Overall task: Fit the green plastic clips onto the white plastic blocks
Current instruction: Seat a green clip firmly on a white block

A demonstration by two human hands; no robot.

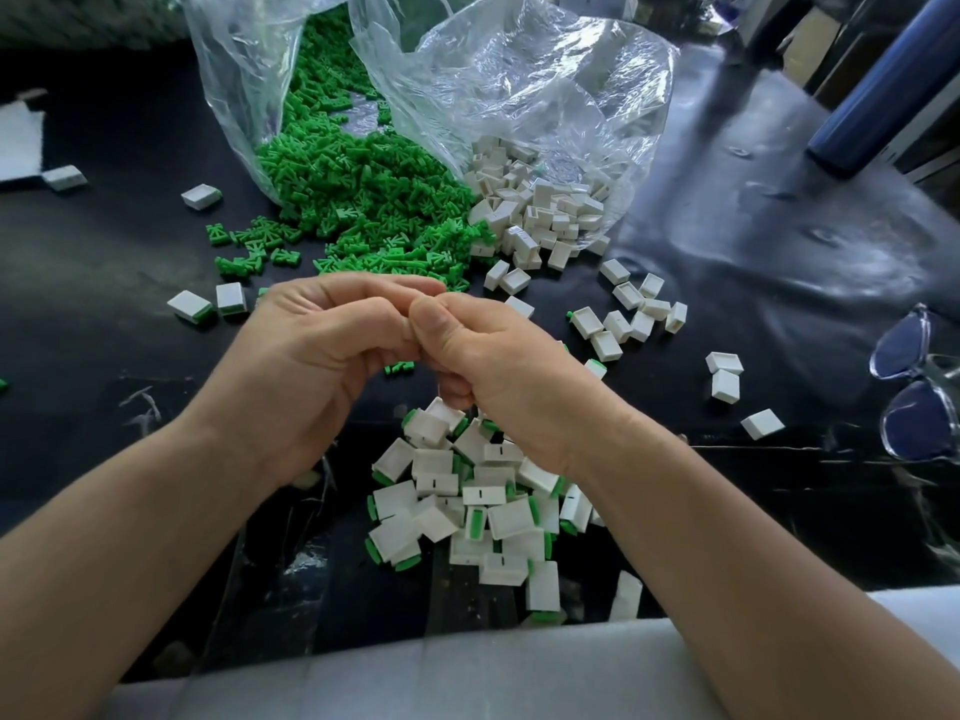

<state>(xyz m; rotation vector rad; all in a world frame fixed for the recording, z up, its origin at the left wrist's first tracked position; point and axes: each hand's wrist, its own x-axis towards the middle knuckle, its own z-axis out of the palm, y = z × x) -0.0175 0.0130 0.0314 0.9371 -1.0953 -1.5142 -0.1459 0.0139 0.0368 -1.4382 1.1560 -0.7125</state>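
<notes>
Head view, left hand (311, 356) and right hand (501, 368) curled together, grip contents hidden, fitted blocks (470, 504) beneath, glasses (914, 387) nearby

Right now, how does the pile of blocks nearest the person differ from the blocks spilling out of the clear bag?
The near pile shows green clips fitted at the blocks' edges; the bag blocks show none, several with open hollows. The near pile lies loose on the black table; the bag blocks lie partly inside the clear bag. Both are jumbled white blocks.
</notes>
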